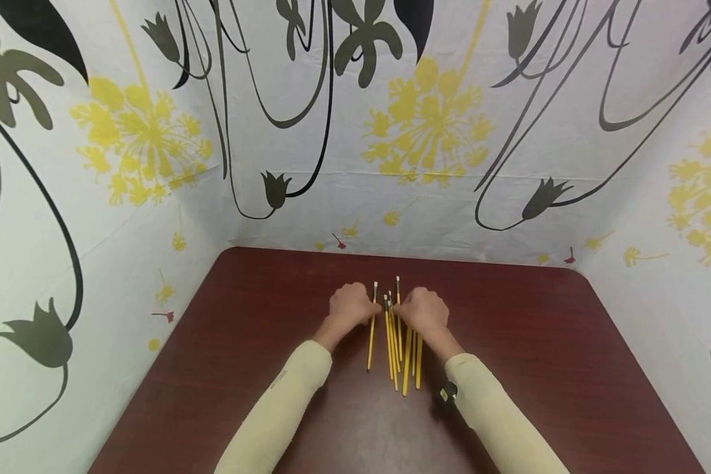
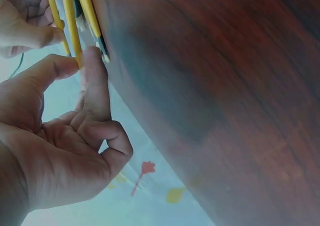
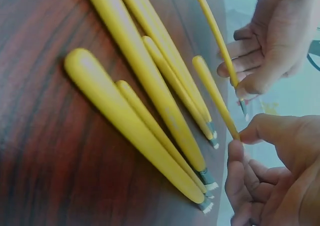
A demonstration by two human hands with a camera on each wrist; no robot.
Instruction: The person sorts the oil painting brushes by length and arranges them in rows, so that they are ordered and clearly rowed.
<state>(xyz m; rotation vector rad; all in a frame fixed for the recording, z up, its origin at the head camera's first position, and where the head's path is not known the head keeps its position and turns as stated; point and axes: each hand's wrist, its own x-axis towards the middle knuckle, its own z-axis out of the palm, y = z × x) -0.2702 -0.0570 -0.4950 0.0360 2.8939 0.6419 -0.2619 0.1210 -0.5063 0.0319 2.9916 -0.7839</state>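
At the lower centre of the head view, one paintbrush point(image 3: 218, 41) is pinched by the left hand point(image 1: 351, 306), another brush point(image 3: 217, 96) by the right hand point(image 1: 424, 311), thumb to fingertip. Each is best handled singly, near its bristles, so that neighbouring brushes point(image 1: 406, 368) are not disturbed.

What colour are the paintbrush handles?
The paintbrush handles are yellow all along, best seen in the right wrist view.

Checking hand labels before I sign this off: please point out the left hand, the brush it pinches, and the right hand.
Left hand point(image 1: 350, 305): head view, back of the hand.
Brush point(image 1: 370, 345): head view, lower handle.
Right hand point(image 1: 428, 312): head view, back of the hand.
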